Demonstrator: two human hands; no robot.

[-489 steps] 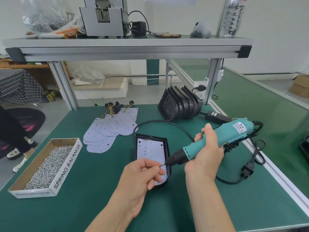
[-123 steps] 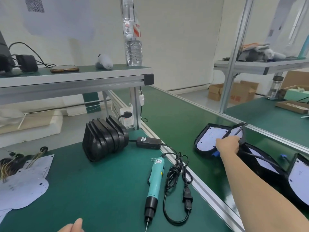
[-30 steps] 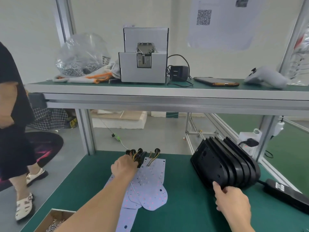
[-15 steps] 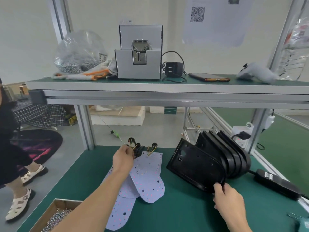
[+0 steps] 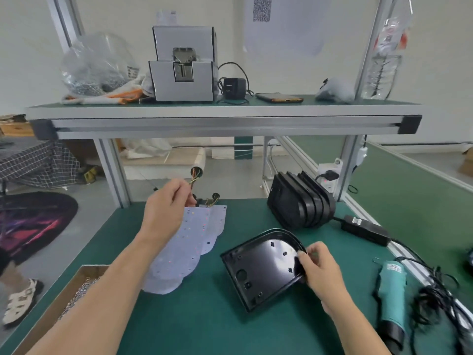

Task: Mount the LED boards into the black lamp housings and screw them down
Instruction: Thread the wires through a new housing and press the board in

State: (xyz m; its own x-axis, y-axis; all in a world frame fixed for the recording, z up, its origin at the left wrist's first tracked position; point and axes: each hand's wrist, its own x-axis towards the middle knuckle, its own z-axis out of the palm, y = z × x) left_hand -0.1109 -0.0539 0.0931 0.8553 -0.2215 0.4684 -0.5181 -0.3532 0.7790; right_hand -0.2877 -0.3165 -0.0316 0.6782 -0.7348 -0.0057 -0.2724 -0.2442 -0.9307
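My right hand (image 5: 321, 269) grips the right rim of an empty black lamp housing (image 5: 261, 269), which lies open side up on the green table, tilted slightly. My left hand (image 5: 166, 208) is raised above the table and pinches the wires of a white LED board (image 5: 179, 252), which hangs from them over a loose pile of LED boards (image 5: 213, 226). The wire's round black end (image 5: 196, 172) sticks up above my fingers. More black housings stand in a stack (image 5: 300, 201) at the back right.
A teal electric screwdriver (image 5: 391, 285) lies at the right with its tangled cord (image 5: 435, 295) and black adapter (image 5: 366, 229). A cardboard box of screws (image 5: 74, 295) sits front left. A shelf (image 5: 222, 116) overhangs the table's back. A person's sandalled foot (image 5: 20, 301) is at the far left.
My right hand pulled one housing off the stack and laid it flat in front of me. My left hand lifted one LED board by its wires off the pile.
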